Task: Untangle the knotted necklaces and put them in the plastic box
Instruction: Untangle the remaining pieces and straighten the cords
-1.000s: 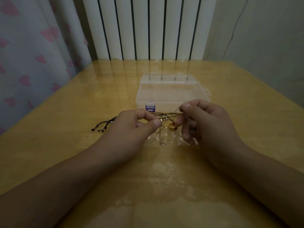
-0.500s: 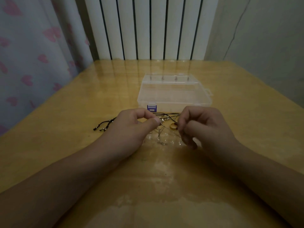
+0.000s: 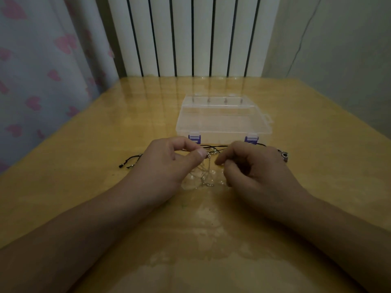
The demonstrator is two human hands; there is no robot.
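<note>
Just below the middle of the frame, the left hand (image 3: 169,161) pinches a thin silver chain (image 3: 206,174) between thumb and forefinger, and the chain hangs down from that pinch to a small tangle lying on the wooden table (image 3: 84,187). The right hand (image 3: 254,170), close beside it, has its fingers curled with the forefinger tip pointed at the chain; whether it actually grips a strand cannot be told from this view. A black cord (image 3: 213,146) runs behind both hands, its knotted ends (image 3: 131,162) showing to the left of the left hand and its beads (image 3: 283,156) to the right of the right hand. The clear plastic box (image 3: 222,121) sits closed just beyond the hands, near the center of the frame, with its purple latches (image 3: 194,138) facing the person. The step in hand looks like loosening the knot where chain and cord cross. It would go best if the left hand holds steady while the right teases one loop out gently, since pulling hard would likely tighten the knot. The box will still need opening afterwards.
</note>
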